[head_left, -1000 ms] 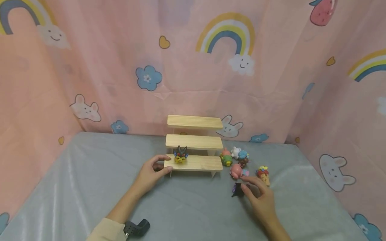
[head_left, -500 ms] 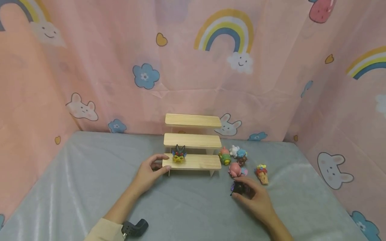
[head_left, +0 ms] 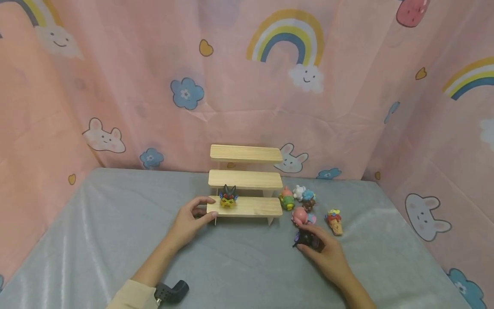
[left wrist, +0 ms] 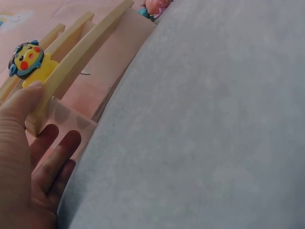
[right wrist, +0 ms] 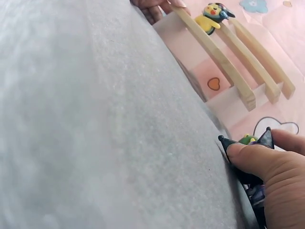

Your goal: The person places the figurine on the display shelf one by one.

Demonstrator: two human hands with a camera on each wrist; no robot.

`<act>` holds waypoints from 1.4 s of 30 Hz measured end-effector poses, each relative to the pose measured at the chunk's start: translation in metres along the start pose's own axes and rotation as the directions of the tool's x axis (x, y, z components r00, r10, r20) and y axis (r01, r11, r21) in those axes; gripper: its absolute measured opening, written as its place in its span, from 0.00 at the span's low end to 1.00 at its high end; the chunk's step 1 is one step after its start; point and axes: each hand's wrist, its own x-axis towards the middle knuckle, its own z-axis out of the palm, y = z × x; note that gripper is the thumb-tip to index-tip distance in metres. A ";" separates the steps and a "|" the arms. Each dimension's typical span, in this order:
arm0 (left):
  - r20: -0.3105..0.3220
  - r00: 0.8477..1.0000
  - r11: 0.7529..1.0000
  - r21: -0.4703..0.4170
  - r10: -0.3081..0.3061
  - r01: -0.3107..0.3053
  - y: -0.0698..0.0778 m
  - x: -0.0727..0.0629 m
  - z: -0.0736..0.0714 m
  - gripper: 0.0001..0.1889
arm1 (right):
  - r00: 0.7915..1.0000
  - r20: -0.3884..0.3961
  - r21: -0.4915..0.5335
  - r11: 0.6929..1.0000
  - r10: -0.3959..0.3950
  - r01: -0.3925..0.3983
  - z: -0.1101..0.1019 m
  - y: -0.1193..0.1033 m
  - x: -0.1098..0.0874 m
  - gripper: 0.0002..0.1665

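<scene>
A three-tier wooden display stand (head_left: 254, 207) has clear side panels. My left hand (head_left: 190, 222) grips the left end of its lowest board, the thumb (left wrist: 25, 99) on the wood and the other fingers by the side panel. Close to that thumb, a yellow figurine in a dark eared hood (head_left: 228, 200) sits on the board. Right of the stand, my right hand (head_left: 329, 256) pinches a black figurine (head_left: 307, 238) with pointed tips between thumb and fingers, low at the cloth. The hand partly covers this figurine.
Behind the black figurine lie a pink figurine (head_left: 300, 216), a green one (head_left: 287, 201), a white one (head_left: 299, 192), a blue one (head_left: 308, 195) and a brown one (head_left: 308, 205). Farther right lies a red-and-tan figurine (head_left: 334, 223). A pink printed curtain (head_left: 231, 94) encloses the grey-covered table (head_left: 231, 266).
My right hand has shifted left and taken the black figurine between thumb and fingers. The left hand keeps its hold on the stand. The head view has tilted slightly.
</scene>
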 end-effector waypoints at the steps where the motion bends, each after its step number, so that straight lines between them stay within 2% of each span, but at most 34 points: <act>1: 0.001 1.000 1.000 -0.001 0.001 -0.001 0.000 0.000 0.000 0.18 | 1.000 -0.009 -0.006 1.000 0.006 -0.006 0.000 0.000 0.000 0.31; 7: 0.000 1.000 1.000 0.002 0.010 -0.010 0.001 0.000 0.000 0.19 | 0.997 -0.058 0.057 0.997 0.049 -0.046 0.000 0.002 0.001 0.27; 15: -0.002 1.000 1.000 0.018 0.017 -0.017 0.000 0.000 0.001 0.18 | 0.995 -0.063 0.250 0.967 0.073 -0.055 -0.003 0.003 0.003 0.15; 20: -0.003 1.000 1.000 0.021 0.018 -0.018 0.000 0.000 0.001 0.18 | 0.980 -0.041 0.290 0.941 0.196 -0.176 -0.009 -0.001 0.004 0.15; 23: -0.003 1.000 1.000 0.018 0.021 -0.021 0.000 0.000 0.001 0.18 | 0.960 -0.027 0.292 0.921 0.277 -0.258 -0.011 -0.002 0.005 0.20; 25: -0.001 1.000 1.000 0.013 0.023 -0.023 -0.001 0.000 0.001 0.18 | 0.953 -0.026 0.292 0.914 0.301 -0.281 -0.010 -0.001 0.006 0.24; 28: -0.002 1.000 1.000 0.007 0.022 -0.022 -0.002 0.000 0.001 0.18 | 0.953 -0.034 0.289 0.916 0.300 -0.278 -0.009 0.001 0.006 0.23; 32: 0.000 1.000 1.000 0.004 0.021 -0.021 -0.002 0.001 0.002 0.18 | 0.963 -0.062 0.287 0.929 0.261 -0.233 -0.007 0.003 0.006 0.18; 36: 0.001 1.000 1.000 0.008 0.028 -0.028 -0.002 0.000 0.001 0.18 | 0.972 -0.077 0.322 0.928 0.224 -0.189 -0.006 0.002 0.007 0.17; 39: 0.006 0.999 0.999 0.011 0.035 -0.035 -0.001 0.000 0.001 0.18 | 0.971 -0.066 0.345 0.918 0.232 -0.196 -0.005 0.001 0.007 0.17; 42: 0.006 0.999 0.999 0.015 0.039 -0.039 0.000 0.000 0.001 0.19 | 0.962 -0.050 0.321 0.916 0.269 -0.240 -0.007 -0.002 0.007 0.16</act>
